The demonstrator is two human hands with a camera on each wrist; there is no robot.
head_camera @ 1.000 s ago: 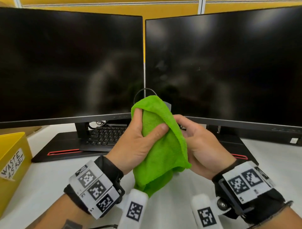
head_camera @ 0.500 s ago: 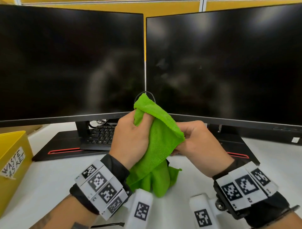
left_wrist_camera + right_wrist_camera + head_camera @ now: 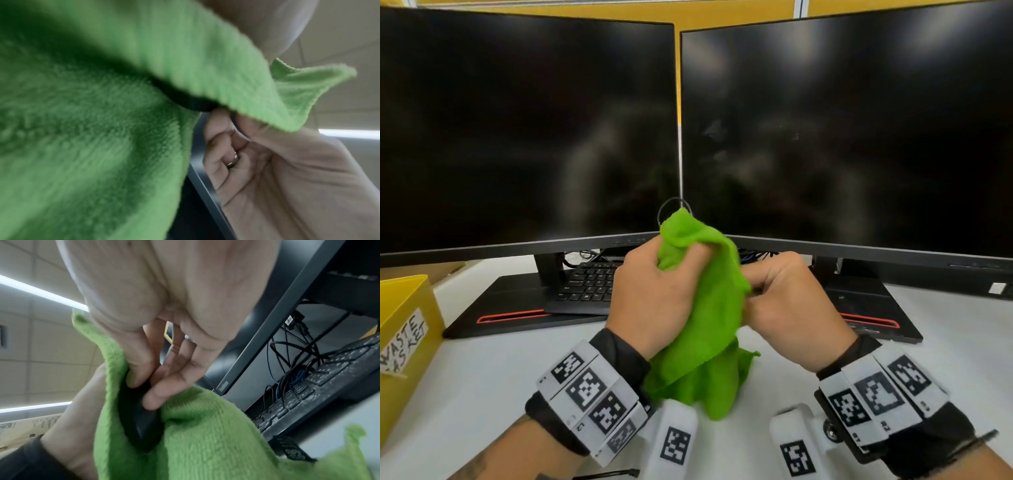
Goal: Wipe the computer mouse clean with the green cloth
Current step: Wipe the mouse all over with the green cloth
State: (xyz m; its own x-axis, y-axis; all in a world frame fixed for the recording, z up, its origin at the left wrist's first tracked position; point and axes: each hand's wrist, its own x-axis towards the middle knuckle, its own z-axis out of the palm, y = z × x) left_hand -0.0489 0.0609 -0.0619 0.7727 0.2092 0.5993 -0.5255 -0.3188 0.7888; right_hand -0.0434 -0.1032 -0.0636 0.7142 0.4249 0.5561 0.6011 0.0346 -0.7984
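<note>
Green fluffy microfibre cloth (image 3: pixel 705 308) is bunched in the left hand (image 3: pixel 654 301), whose fingers curl round it above the white bench (image 3: pixel 482 394), well clear of the two dark monitors (image 3: pixel 527 137). It is wrapped over the small black plastic computer mouse (image 3: pixel 141 423), which the right hand (image 3: pixel 787 305) pinches at its exposed end with thumb and fingertips (image 3: pixel 152 400). The mouse looks light, rigid and smooth, so it may slip inside the soft, yielding cloth; a firm pinch at its narrow sides seems the safest hold while the cloth rubs it.

White desk (image 3: pixel 482 394) under keyboard (image 3: pixel 589 287)
</note>
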